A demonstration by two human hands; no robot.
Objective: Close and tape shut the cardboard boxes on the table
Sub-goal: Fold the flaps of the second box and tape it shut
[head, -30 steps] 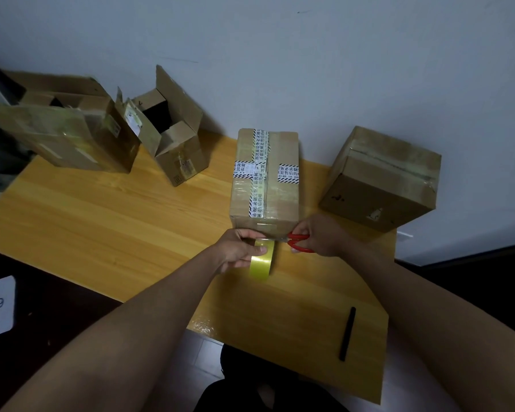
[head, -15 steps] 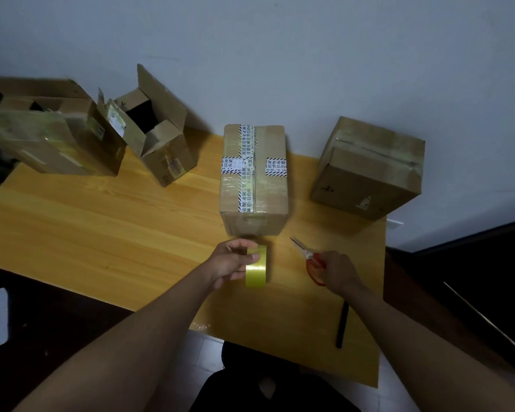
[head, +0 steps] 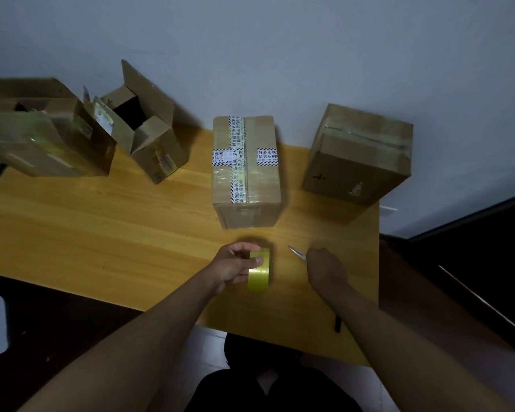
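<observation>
Just beyond the hands on the worktop (head: pixel 101 233), the sealed box (head: pixel 246 171) runs lengthwise away, nearer the left hand (head: pixel 232 267) gripping the tape roll (head: pixel 259 273), while the right hand (head: pixel 324 267) holds scissors (head: pixel 297 253); open boxes (head: pixel 144 135) wait far left.

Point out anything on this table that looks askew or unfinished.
Two boxes at the back left stand out: the small box has its flaps up, and the big box beside it gapes open. The middle box is taped shut.
</observation>
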